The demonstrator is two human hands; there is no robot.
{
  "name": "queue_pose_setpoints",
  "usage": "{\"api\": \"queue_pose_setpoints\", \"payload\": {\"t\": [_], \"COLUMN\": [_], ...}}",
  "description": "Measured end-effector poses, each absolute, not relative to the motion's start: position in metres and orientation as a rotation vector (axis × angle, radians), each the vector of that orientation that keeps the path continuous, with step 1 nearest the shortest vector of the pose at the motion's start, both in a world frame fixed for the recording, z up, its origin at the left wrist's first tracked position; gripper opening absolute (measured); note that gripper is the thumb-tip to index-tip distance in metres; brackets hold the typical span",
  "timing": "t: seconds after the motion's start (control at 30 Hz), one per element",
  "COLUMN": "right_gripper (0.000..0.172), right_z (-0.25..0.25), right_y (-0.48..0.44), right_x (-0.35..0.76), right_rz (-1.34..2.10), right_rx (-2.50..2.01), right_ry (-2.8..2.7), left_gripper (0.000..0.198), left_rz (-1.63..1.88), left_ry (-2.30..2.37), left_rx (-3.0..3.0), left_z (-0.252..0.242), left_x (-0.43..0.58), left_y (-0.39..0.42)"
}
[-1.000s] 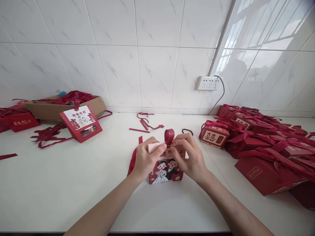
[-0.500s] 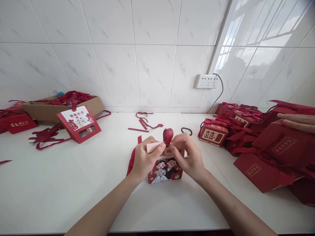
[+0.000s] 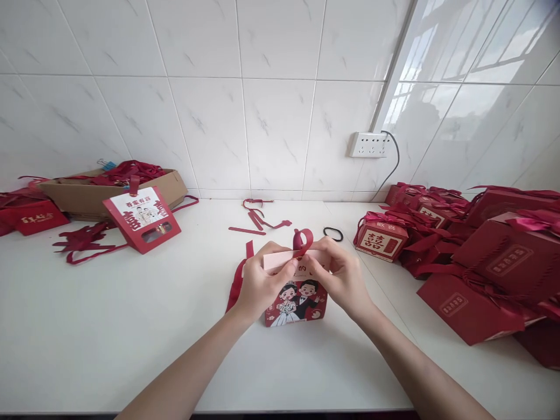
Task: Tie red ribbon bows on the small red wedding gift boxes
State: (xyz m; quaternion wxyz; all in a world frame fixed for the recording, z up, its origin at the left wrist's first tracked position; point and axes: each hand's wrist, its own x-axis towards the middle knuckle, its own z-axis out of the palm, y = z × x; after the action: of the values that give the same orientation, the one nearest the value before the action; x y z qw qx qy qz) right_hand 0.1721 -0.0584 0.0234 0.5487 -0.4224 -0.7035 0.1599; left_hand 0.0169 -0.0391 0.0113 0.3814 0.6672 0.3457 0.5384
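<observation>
A red and white gift box (image 3: 297, 300) with a cartoon couple on its front stands upright on the table before me. A looped red ribbon (image 3: 305, 238) rises from the middle of its top edge. My left hand (image 3: 269, 280) pinches the box's top left, thumb in front and fingers behind. My right hand (image 3: 339, 274) closes on the top right, its thumb near the ribbon's base. Both hands hide the upper corners. Behind my left hand lies more red ribbon (image 3: 236, 286).
At left, a finished-looking box (image 3: 151, 224) stands by a cardboard carton (image 3: 79, 198) full of ribbons. Ribbon scraps (image 3: 256, 220) and a black band (image 3: 332, 234) lie beyond my hands. Red boxes (image 3: 476, 303) pile up at right, below a wall socket (image 3: 368, 144).
My right fingers have moved from the ribbon loop to behind the box's top edge. The loop has opened wider. Another person's hand at the right pile has left the view.
</observation>
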Motion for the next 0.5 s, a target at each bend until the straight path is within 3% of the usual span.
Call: {"api": "queue_pose_setpoints", "payload": {"t": [0.5], "right_gripper": [0.010], "right_z": [0.0224], "right_y": [-0.0567], "right_x": [0.1717], "right_rz": [0.497], "right_rx": [-1.007], "right_ry": [-1.630], "left_gripper": [0.014], "left_rz": [1.322], "left_ry": [0.941], "left_rx": [1.775], "left_z": [0.0171], "left_x": [0.0150], "left_y": [-0.0401]}}
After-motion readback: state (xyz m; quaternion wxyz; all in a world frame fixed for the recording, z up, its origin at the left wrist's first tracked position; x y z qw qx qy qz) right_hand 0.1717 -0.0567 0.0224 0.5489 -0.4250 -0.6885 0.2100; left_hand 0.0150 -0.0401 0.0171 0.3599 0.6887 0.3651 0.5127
